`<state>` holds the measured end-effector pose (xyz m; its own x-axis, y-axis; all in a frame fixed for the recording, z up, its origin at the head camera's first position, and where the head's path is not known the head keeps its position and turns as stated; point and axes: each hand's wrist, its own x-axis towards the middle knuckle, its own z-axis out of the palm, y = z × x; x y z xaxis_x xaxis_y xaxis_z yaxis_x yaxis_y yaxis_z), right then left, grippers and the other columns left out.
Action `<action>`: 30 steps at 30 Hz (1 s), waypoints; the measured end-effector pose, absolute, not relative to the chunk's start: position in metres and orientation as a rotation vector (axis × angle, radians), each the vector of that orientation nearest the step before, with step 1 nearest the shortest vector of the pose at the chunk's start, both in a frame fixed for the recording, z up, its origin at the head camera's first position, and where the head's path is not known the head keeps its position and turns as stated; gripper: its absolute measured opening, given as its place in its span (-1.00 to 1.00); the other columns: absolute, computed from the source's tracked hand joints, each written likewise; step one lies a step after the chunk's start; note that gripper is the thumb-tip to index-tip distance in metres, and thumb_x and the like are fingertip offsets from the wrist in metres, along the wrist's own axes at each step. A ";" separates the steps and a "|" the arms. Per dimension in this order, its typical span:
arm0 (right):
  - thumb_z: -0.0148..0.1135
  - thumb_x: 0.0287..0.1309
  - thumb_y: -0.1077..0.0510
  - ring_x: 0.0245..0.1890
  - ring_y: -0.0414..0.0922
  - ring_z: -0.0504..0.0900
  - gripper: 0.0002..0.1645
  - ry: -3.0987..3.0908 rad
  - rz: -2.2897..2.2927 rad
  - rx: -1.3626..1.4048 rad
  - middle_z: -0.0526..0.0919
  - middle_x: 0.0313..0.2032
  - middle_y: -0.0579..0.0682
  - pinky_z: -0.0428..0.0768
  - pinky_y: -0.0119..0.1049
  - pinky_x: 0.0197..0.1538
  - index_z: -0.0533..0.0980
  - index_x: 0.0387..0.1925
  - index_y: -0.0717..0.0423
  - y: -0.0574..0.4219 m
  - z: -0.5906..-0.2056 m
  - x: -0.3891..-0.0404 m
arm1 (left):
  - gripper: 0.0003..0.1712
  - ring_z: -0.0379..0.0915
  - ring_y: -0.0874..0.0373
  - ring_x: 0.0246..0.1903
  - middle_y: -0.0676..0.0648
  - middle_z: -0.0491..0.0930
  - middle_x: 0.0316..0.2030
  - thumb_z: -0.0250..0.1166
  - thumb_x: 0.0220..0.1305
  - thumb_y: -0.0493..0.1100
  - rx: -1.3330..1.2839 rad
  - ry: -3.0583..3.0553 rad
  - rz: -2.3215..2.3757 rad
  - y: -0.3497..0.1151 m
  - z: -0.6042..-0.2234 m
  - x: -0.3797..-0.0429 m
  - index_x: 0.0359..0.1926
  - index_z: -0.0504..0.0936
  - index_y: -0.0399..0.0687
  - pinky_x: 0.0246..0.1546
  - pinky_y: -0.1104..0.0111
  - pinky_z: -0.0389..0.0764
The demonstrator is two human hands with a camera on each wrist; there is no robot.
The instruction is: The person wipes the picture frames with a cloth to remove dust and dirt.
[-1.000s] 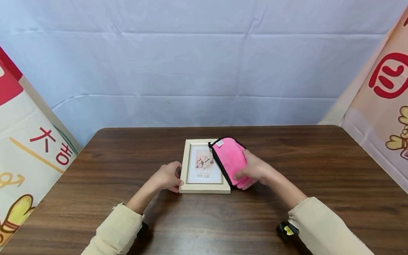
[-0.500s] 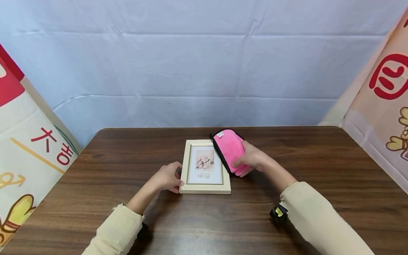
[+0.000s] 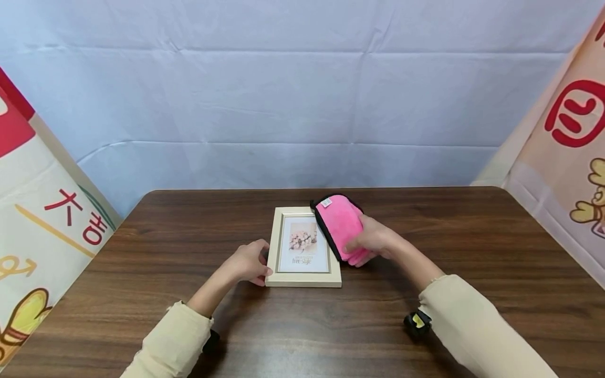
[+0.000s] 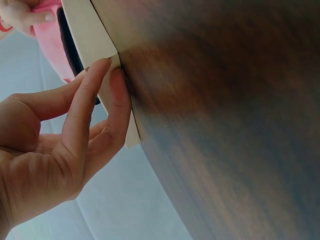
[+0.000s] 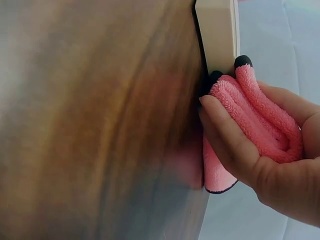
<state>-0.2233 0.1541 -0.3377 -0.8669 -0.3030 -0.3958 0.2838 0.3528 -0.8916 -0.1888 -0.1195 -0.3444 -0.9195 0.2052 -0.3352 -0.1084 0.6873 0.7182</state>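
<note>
A cream picture frame [image 3: 302, 282] lies face up on the brown table, showing a print of pink blossoms with lettering. My left hand [image 3: 247, 261] holds its left side near the close corner; in the left wrist view the fingertips [image 4: 119, 87] press along its side edge. A folded pink cloth [image 3: 339, 223] with black trim and a small white tag lies over the frame's right side. My right hand [image 3: 375, 239] grips this cloth, thumb on top. In the right wrist view, the fluffy folds [image 5: 267, 117] sit between thumb and fingers, against the frame's edge.
The dark wooden table [image 3: 425, 210] reaches back to a pale hanging sheet [image 3: 283, 105]. Printed banners hang at the left [image 3: 52, 220] and right [image 3: 572, 173]. Black straps circle both forearms at the beige sleeves [image 3: 170, 338].
My right hand has slid the pink cloth along the frame's right side, away from me, then slightly back towards me. The left hand and frame stay in place.
</note>
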 end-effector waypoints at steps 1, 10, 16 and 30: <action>0.20 0.02 0.45 -0.58 0.04 0.65 -0.26 2.120 -1.542 -0.017 0.60 -0.47 0.29 0.65 -0.02 -0.40 -0.03 0.12 0.35 0.154 -0.338 -0.221 | -0.43 0.56 0.07 -0.54 -0.22 0.43 -0.37 0.27 0.06 -0.52 0.076 2.508 1.106 -0.120 -0.344 -0.189 0.12 0.32 -0.38 -0.54 0.32 0.65; 0.22 -0.04 0.47 -0.61 0.04 0.63 -0.12 2.119 -1.549 0.007 0.55 -0.46 0.29 0.65 -0.03 -0.44 -0.10 0.21 0.32 0.151 -0.337 -0.199 | -0.43 0.55 0.07 -0.53 -0.22 0.43 -0.37 0.27 0.06 -0.51 0.079 2.511 1.097 -0.120 -0.345 -0.190 0.13 0.32 -0.37 -0.54 0.32 0.65; 0.24 -0.05 0.48 -0.62 0.04 0.63 -0.17 2.131 -1.535 0.013 0.53 -0.45 0.30 0.65 -0.03 -0.46 -0.05 0.15 0.34 0.149 -0.336 -0.192 | -0.42 0.55 0.08 -0.54 -0.22 0.43 -0.37 0.28 0.06 -0.51 0.074 2.516 1.090 -0.120 -0.345 -0.190 0.13 0.32 -0.38 -0.54 0.33 0.65; 0.22 0.00 0.48 -0.63 0.02 0.63 -0.20 2.145 -1.524 0.041 0.53 -0.44 0.31 0.65 -0.03 -0.44 -0.04 0.16 0.34 0.147 -0.334 -0.211 | -0.43 0.54 0.08 -0.53 -0.22 0.43 -0.38 0.27 0.07 -0.51 0.082 2.520 1.079 -0.119 -0.343 -0.188 0.13 0.32 -0.38 -0.54 0.33 0.65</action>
<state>-0.2113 0.1472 -0.3342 -0.8725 -0.2586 -0.4146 0.3064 0.3714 -0.8765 -0.1884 -0.1191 -0.3430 -0.9197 0.2055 -0.3346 -0.1003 0.7009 0.7062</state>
